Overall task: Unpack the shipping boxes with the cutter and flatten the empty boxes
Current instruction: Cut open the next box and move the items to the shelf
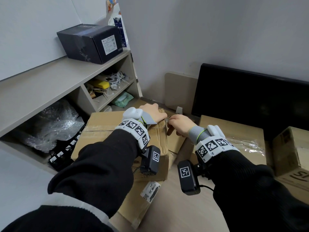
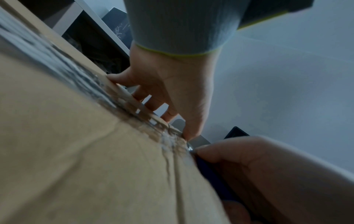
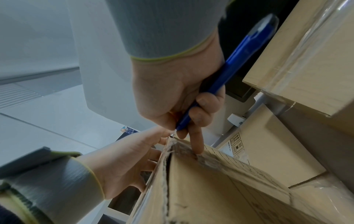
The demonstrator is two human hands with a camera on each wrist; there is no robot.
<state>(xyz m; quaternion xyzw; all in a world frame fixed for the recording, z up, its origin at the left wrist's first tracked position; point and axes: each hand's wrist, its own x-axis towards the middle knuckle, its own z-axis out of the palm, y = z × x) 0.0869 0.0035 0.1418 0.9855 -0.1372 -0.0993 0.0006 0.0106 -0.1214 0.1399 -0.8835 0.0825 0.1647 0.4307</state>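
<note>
Shelf unit at far left: one black box on top, bubble wrap in the lowest compartment. Cardboard boxes in head view: four counted. One crumpled box stands on the desk under both hands, one flattened piece lies beneath it, one taped box sits to the right, one more at the far right edge. Left hand lies on the crumpled box's far top corner, fingers draped over the edge. Right hand just beside it, fingers curled around one blue cutter, tip at the corner's taped seam, index finger extended onto the cardboard. One dark monitor behind.
</note>
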